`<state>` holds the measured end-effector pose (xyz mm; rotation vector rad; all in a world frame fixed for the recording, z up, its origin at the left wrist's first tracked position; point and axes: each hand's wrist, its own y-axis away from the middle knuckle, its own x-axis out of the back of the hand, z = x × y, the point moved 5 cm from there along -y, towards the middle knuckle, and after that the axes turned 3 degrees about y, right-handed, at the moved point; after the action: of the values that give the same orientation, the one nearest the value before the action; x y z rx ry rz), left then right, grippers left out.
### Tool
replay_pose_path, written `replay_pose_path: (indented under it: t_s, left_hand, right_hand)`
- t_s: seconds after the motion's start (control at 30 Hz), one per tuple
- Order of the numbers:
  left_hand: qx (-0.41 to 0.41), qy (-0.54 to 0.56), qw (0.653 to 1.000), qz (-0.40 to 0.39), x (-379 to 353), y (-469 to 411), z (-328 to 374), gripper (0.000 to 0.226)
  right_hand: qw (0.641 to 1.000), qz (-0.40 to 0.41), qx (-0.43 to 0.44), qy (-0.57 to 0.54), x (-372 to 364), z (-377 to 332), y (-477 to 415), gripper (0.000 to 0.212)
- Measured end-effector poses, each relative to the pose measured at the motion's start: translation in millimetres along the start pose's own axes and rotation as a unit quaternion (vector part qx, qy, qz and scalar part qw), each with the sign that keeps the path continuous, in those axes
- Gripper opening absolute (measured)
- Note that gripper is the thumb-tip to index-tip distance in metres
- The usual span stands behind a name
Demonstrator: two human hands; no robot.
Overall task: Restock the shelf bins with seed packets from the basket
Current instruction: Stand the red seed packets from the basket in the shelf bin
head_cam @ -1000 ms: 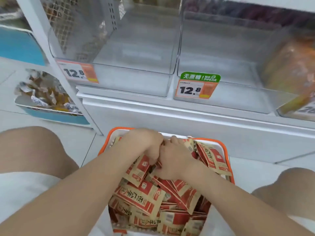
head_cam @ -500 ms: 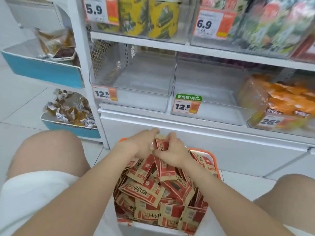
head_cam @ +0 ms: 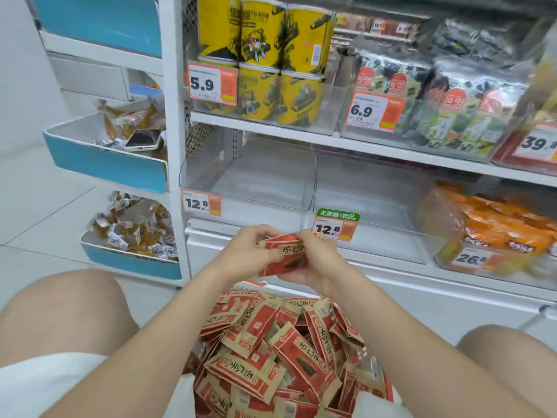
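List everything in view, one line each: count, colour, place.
basket: one, orange rim, bottom centre
loose seed packets: many, red and tan, heaped in basket
held seed packets: a few, red and tan, above basket
clear bins: two, empty, middle shelf
cans: about six, yellow, upper shelf
seaweed packs: several, dark green, upper shelf right
orange bags: several, middle shelf right
phone: one, pale-edged, blue side tray
left hand: pinching held seed packets
right hand: gripping held seed packets

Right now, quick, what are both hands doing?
Left hand: closed, holding the bunch of seed packets.
Right hand: closed, holding the same bunch.
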<state>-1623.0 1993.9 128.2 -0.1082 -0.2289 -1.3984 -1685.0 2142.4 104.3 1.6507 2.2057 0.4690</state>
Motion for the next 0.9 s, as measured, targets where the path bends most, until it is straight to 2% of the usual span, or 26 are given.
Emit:
replay_pose_path:
  t_s: [0.07, 0.1, 0.13, 0.17, 0.23, 0.37, 0.43, 0.47, 0.53, 0.67, 0.73, 0.8, 0.9]
  left_hand:
    - [-0.002, -0.002, 0.998, 0.067, 16, -6, -4, 0.026]
    - [-0.007, -0.001, 0.996, 0.086, 23, -10, -5, 0.024]
    - [-0.016, 0.001, 0.996, 0.091, 29, -14, -5, 0.022]
    - [-0.028, 0.001, 0.996, 0.090, 34, -17, -3, 0.019]
    - [-0.044, -0.021, 0.995, 0.086, 44, -24, 4, 0.015]
    - [-0.014, -0.053, 0.996, 0.064, 59, -41, 19, 0.013]
    - [-0.009, -0.064, 0.997, 0.048, 67, -51, 30, 0.012]
    - [-0.012, -0.081, 0.996, 0.038, 72, -57, 37, 0.012]
    - [-0.012, -0.117, 0.993, 0.018, 81, -67, 50, 0.012]
    - [0.012, -0.175, 0.983, -0.044, 98, -87, 69, 0.020]
    - [0.025, -0.167, 0.984, -0.062, 107, -94, 71, 0.024]
    - [0.018, -0.137, 0.990, -0.042, 117, -101, 69, 0.028]
    - [0.009, -0.006, 0.999, 0.053, 130, -107, 57, 0.034]
  right_hand:
    - [0.997, -0.022, -0.024, 0.074, -7, -12, 3, 0.053]
    - [0.986, -0.019, -0.026, 0.165, -8, -20, 6, 0.055]
    - [0.958, -0.014, -0.017, 0.286, -7, -30, 8, 0.059]
    - [0.912, -0.009, 0.006, 0.409, -9, -41, 10, 0.060]
    - [0.823, 0.015, 0.083, 0.562, -16, -64, 13, 0.052]
    - [0.692, 0.014, 0.224, 0.686, -48, -100, 12, 0.031]
    - [0.649, -0.023, 0.266, 0.713, -63, -112, 10, 0.027]
    - [0.645, -0.044, 0.268, 0.714, -68, -115, 8, 0.025]
    - [0.669, -0.071, 0.267, 0.690, -71, -116, -3, 0.028]
    - [0.752, -0.089, 0.291, 0.585, -77, -121, -32, 0.037]
    - [0.792, -0.105, 0.289, 0.528, -81, -124, -44, 0.040]
    - [0.831, -0.077, 0.304, 0.460, -83, -127, -55, 0.040]
    - [0.891, -0.033, 0.298, 0.340, -89, -129, -66, 0.035]
